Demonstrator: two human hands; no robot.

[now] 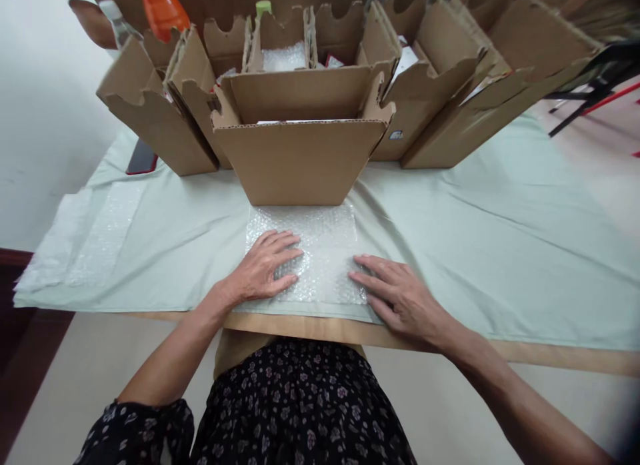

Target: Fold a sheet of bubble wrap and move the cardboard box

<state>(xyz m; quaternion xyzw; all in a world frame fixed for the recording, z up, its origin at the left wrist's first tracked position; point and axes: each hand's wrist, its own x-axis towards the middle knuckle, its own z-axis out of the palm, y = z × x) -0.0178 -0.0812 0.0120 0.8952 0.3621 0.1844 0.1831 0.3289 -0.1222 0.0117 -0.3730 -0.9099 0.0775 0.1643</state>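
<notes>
A sheet of bubble wrap (325,252) lies flat on the cloth in front of me, close to the table's near edge. My left hand (267,262) rests on its left part, palm down with the fingers apart. On its right edge lie the fingertips of my right hand (393,288), also spread and holding nothing. Just beyond the sheet stands an open cardboard box (303,162), with a thin strip of something white showing inside. Whether anything lies under the bubble wrap, I cannot tell.
Several open cardboard boxes (435,112) stand in an arc behind the front one. Bubble wrap pieces (85,238) lie at the left on the pale green cloth (480,252). A dark flat object (142,157) rests near the left boxes. Bottles (165,12) show at the back.
</notes>
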